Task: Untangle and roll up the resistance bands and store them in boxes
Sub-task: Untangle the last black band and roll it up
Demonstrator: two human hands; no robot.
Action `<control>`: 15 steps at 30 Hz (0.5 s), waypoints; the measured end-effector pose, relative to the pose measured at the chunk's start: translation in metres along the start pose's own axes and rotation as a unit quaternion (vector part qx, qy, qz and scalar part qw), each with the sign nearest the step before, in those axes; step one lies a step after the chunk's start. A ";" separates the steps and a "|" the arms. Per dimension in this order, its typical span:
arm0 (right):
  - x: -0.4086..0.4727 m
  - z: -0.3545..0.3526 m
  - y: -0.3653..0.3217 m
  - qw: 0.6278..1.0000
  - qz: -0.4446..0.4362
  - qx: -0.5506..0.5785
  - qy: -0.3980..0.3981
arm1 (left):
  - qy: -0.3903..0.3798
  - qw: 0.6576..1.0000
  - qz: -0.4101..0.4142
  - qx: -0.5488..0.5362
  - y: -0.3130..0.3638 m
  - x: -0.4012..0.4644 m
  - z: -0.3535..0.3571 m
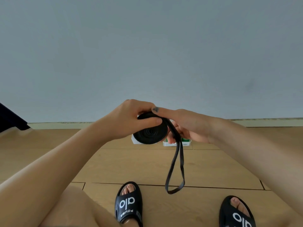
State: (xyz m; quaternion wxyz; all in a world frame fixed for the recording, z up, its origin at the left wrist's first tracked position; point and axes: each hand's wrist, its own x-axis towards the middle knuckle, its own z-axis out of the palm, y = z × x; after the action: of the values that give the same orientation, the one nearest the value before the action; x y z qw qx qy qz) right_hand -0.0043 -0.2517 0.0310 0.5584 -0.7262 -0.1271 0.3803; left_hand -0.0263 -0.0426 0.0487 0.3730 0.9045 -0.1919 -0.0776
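A black resistance band (150,134) is wound into a flat coil at chest height in front of me. My left hand (129,119) grips the coil, thumb across its face. My right hand (185,126) pinches the loose strap where it leaves the coil, index finger lying over the top. The unrolled tail (176,171) hangs down as a loop above the floor. Two white boxes stand on the floor behind the hands, mostly hidden: one (135,141) behind the coil, another (185,143) holding something green.
A wooden plank floor (123,164) runs to a pale skirting board and a grey wall (147,54). My feet in black slides (128,203) are at the bottom. A dark object (11,118) juts in at the left edge.
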 end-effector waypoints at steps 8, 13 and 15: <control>-0.003 -0.004 0.000 0.996 0.022 0.065 -0.058 | 0.023 0.998 0.012 -0.065 -0.004 -0.003 -0.009; -0.002 0.007 -0.004 0.998 -0.002 0.052 -0.017 | 0.025 1.000 0.004 -0.015 -0.005 -0.002 -0.009; -0.003 0.008 -0.005 1.000 0.002 0.025 -0.009 | 0.017 1.000 0.005 0.002 -0.004 -0.003 -0.008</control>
State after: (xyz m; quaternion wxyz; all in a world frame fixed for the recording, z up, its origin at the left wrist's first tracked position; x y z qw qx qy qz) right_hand -0.0112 -0.2460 0.0360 0.5747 -0.7088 -0.1208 0.3909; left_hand -0.0253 -0.0343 0.0513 0.3746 0.9055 -0.1902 -0.0597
